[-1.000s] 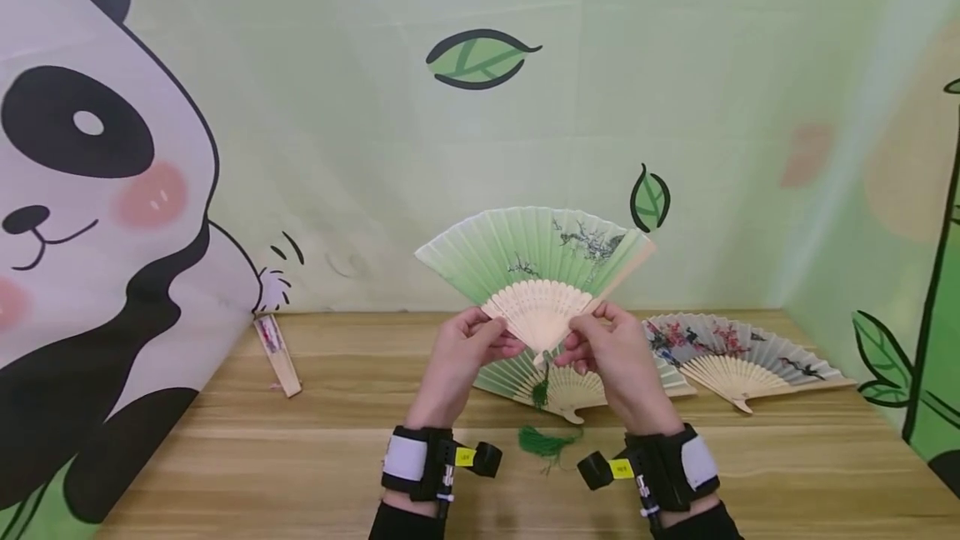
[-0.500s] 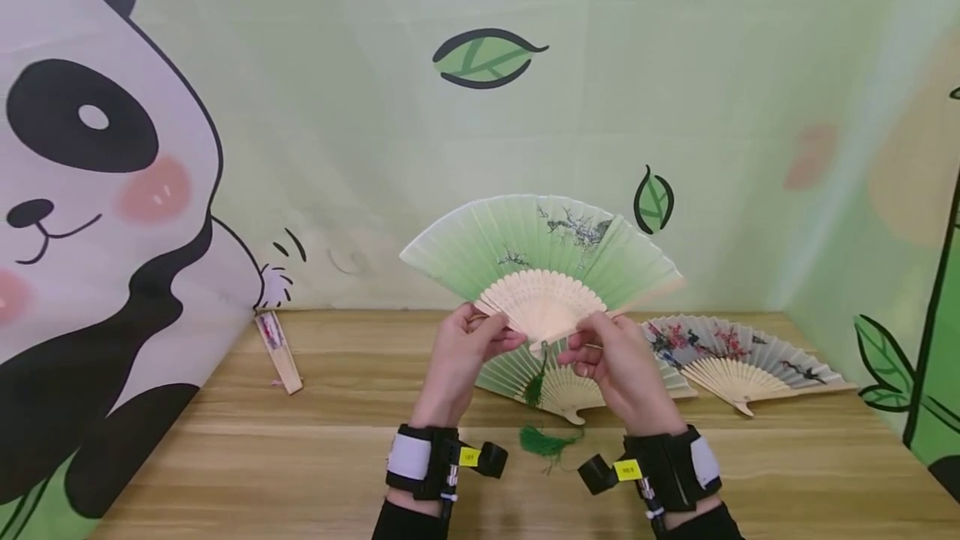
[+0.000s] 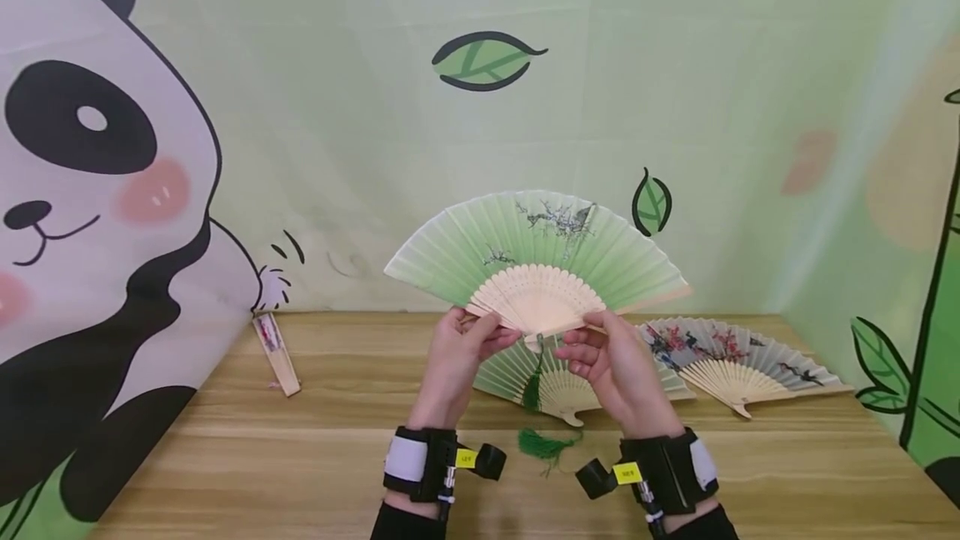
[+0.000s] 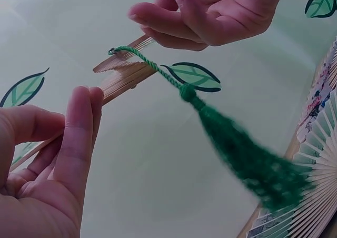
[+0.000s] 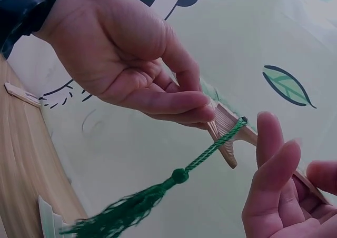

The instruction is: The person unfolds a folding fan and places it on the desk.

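Observation:
A green folding fan (image 3: pixel 480 232) with a plum-branch print is spread wide, held up above the table. My left hand (image 3: pixel 461 365) pinches its lower left edge between thumb and fingers; in the left wrist view the left hand (image 4: pixel 47 164) grips the wooden guard stick. My right hand (image 3: pixel 618 365) pinches the lower right edge, thumb on the near side. From the pivot hangs a green tassel (image 5: pixel 131 206), seen in the right wrist view between both hands. Behind the hands, a second green fan (image 3: pixel 502 373) lies spread on the table, partly hidden, its tassel (image 3: pixel 547 444) in front.
On the wooden table (image 3: pixel 315 457), a spread grey fan with red blossoms (image 3: pixel 705 340) lies at the right. A folded fan (image 3: pixel 277 352) lies at the back left, by the panda-print backdrop (image 3: pixel 337 148). Its green right side (image 3: pixel 832 273) borders the table.
The held green fan has spread wider, its right edge swinging outward and down and its left edge lowering. Both hands have stayed in nearly the same place on it.

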A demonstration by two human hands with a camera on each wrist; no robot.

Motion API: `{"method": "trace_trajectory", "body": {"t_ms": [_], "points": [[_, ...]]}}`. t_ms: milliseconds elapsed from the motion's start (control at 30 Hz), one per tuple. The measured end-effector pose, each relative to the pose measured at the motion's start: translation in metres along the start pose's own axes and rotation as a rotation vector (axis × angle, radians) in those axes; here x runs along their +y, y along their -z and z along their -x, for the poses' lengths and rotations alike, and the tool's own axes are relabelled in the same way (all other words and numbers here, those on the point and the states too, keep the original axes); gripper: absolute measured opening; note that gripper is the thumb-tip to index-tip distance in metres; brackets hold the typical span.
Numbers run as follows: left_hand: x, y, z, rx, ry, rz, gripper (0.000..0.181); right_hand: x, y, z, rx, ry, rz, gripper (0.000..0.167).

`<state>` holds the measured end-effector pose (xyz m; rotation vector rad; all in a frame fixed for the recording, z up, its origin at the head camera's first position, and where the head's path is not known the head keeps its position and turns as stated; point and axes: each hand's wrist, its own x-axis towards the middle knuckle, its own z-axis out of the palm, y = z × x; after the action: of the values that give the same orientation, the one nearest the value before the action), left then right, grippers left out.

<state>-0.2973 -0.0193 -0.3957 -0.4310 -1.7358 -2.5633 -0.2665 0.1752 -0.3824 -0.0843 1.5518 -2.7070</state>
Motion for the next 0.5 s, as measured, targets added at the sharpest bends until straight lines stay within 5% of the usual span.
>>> {"method": "trace_trajectory", "body": {"t_ms": [500], "points": [[-0.0003, 0.0011, 0.0017, -0.026, -0.020, 0.081, 0.018, 0.0016, -0.0038, -0.0008, -0.008, -0.024, -0.101, 0.013]]}}
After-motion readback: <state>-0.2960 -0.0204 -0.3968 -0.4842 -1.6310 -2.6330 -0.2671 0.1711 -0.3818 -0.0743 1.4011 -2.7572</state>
